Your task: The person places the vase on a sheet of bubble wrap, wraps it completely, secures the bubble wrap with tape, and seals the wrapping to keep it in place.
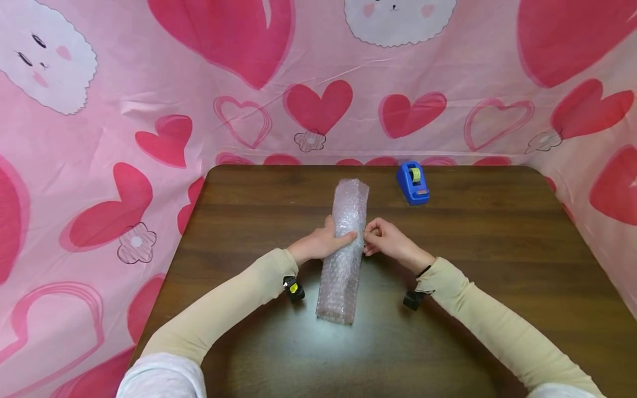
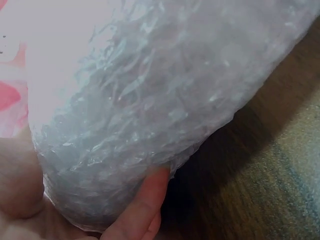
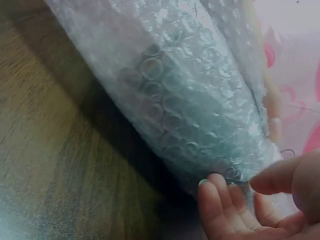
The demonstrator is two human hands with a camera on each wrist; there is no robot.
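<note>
A long bundle of clear bubble wrap (image 1: 343, 276) is held slightly raised over the table, its far end leaning a little to the right. My left hand (image 1: 325, 241) grips it around the middle, thumb across the top and fingers on the left and below. At the bundle's right side my right hand (image 1: 388, 239) has its fingers curled, with thumb and fingertips pinching at the wrap's edge. The right wrist view shows these fingertips (image 3: 216, 184) against the bubbles, a small shiny bit between them and the thumb. What lies inside the wrap is hidden.
A blue tape dispenser (image 1: 413, 185) with a yellowish roll stands at the back of the dark wooden table (image 1: 249, 210), right of the bundle. Pink cloth (image 1: 318, 61) printed with hearts hangs behind the table and along its sides.
</note>
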